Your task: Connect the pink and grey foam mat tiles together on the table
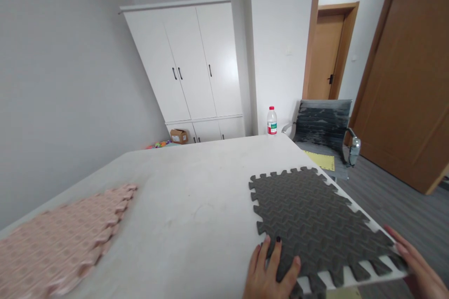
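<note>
A dark grey foam floor tile (308, 210) with jigsaw-cut edges and a raised woven pattern lies on the right part of the white table (196, 187). My left hand (268, 271) rests at its near left corner, fingers spread and lying on the tile and its edge. At the near right corner is my right hand (421, 261), fingers stretched out along the edge. Part of that hand is cut off by the frame. Pink foam tiles (66, 233), apparently stacked, lie on the left side of the table, away from both hands.
A plastic bottle (272, 121) with a red cap stands at the table's far edge. An office chair (322, 124) with a yellow sheet (321, 160) on it is beyond the right edge. White wardrobe (189, 65), cardboard box (179, 136) and wooden door (403, 79) are farther off.
</note>
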`<state>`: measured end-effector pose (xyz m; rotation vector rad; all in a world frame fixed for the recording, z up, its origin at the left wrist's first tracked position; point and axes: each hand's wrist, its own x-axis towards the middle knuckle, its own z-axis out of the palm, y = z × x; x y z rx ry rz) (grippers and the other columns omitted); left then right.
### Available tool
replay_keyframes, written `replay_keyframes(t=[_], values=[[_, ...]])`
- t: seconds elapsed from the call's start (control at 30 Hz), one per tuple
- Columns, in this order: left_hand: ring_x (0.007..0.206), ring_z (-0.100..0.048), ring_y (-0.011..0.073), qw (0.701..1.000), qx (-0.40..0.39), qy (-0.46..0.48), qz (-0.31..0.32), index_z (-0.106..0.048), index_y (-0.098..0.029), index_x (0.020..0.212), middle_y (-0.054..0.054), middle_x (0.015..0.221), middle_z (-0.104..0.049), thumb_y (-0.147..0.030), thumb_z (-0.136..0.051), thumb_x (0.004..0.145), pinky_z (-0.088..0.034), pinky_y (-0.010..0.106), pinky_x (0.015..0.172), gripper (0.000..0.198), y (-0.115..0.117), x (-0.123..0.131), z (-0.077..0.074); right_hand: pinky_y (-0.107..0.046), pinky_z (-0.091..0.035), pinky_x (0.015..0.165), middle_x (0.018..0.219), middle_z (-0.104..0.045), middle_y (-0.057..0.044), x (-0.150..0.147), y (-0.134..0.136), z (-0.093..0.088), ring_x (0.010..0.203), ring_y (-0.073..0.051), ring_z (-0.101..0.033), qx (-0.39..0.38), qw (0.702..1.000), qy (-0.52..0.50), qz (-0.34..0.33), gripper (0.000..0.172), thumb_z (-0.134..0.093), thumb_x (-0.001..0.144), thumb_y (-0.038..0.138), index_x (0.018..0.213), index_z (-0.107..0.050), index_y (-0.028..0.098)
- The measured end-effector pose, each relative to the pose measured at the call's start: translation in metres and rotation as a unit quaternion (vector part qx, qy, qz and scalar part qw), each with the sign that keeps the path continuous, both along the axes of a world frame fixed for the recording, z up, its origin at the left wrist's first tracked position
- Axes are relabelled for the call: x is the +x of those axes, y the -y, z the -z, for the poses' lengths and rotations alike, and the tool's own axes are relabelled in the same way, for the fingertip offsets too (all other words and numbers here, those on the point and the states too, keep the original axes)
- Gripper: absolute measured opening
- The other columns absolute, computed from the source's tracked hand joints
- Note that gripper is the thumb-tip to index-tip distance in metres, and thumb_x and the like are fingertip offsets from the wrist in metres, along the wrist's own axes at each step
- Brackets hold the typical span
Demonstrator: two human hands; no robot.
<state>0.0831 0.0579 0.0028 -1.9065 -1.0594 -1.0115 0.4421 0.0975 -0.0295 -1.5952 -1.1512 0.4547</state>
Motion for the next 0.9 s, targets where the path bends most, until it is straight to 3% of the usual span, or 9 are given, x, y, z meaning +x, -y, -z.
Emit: replay_keyframes(t=[0.1, 0.2, 0.3, 0.5, 0.63, 0.77, 0.9], values=[[0.103, -0.061, 0.0265, 0.997, -0.045, -0.062, 0.021, -0.055, -0.039, 0.125, 0.005, 0.110, -0.068, -0.061, -0.033, 0.085, -0.054, 0.038, 0.075, 0.051, -0.002, -0.004, -0.013, -0.041, -0.037, 0.105, 0.136, -0.050, -0.002, -0.003, 0.004, -0.005, 0.125, -0.028, -0.045, -0.024, 0.997, -0.058, -0.032, 0.062, -0.049, 0.080, 0.060, 0.132, -0.051, 0.028], [0.105, -0.062, 0.0261, 0.988, -0.114, -0.100, 0.030, -0.053, -0.037, 0.127, 0.005, 0.115, -0.066, -0.062, -0.044, 0.080, -0.056, 0.036, 0.077, 0.054, 0.000, -0.009, -0.032, -0.042, -0.021, 0.113, 0.133, -0.053, 0.000, -0.010, 0.007, -0.012, 0.127, -0.026, -0.042, -0.010, 0.998, -0.053, -0.028, 0.054, -0.048, 0.081, 0.059, 0.124, -0.058, 0.028], [0.109, -0.061, 0.0277, 0.979, -0.171, -0.104, 0.037, -0.052, -0.037, 0.128, 0.006, 0.120, -0.065, -0.063, -0.047, 0.079, -0.057, 0.038, 0.080, 0.056, 0.004, -0.012, -0.043, -0.043, -0.022, 0.113, 0.126, -0.058, -0.001, -0.016, 0.006, -0.015, 0.123, -0.027, -0.046, -0.008, 0.999, -0.046, 0.001, 0.051, -0.048, 0.081, 0.056, 0.118, -0.062, 0.025], [0.119, -0.054, 0.0329, 0.954, -0.279, -0.087, 0.062, -0.044, -0.036, 0.134, 0.009, 0.130, -0.058, -0.061, -0.046, 0.081, -0.056, 0.046, 0.085, 0.059, 0.004, -0.015, -0.038, -0.040, -0.025, 0.112, 0.123, -0.059, -0.001, -0.013, 0.005, -0.004, 0.121, -0.027, -0.048, -0.004, 0.999, -0.040, 0.013, 0.049, -0.047, 0.082, 0.055, 0.116, -0.062, 0.024], [0.127, -0.046, 0.0301, 0.920, -0.373, -0.064, 0.098, -0.042, -0.034, 0.136, 0.012, 0.140, -0.048, -0.055, -0.049, 0.083, -0.050, 0.048, 0.094, 0.058, 0.008, -0.029, -0.043, -0.040, -0.024, 0.113, 0.125, -0.058, -0.003, -0.011, 0.005, 0.000, 0.122, -0.027, -0.047, 0.016, 0.999, -0.031, 0.000, 0.050, -0.047, 0.082, 0.055, 0.116, -0.061, 0.022], [0.129, -0.045, 0.0222, 0.927, -0.372, -0.007, 0.042, -0.043, -0.030, 0.134, 0.010, 0.141, -0.046, -0.039, -0.049, 0.087, -0.048, 0.042, 0.098, 0.048, 0.024, -0.078, -0.059, -0.043, -0.024, 0.113, 0.126, -0.057, -0.004, -0.010, 0.006, 0.002, 0.122, -0.028, -0.047, 0.004, 1.000, -0.024, 0.000, 0.050, -0.044, 0.085, 0.055, 0.118, -0.061, 0.021], [0.120, -0.053, 0.0188, 0.941, -0.290, 0.135, -0.108, -0.050, -0.033, 0.123, 0.003, 0.133, -0.054, -0.035, -0.050, 0.088, -0.051, 0.039, 0.096, 0.036, 0.052, -0.182, -0.064, -0.048, -0.028, 0.110, 0.123, -0.060, -0.004, -0.002, 0.004, 0.017, 0.118, -0.030, -0.051, 0.012, 1.000, 0.010, 0.017, 0.050, -0.042, 0.086, 0.055, 0.120, -0.061, 0.023]])
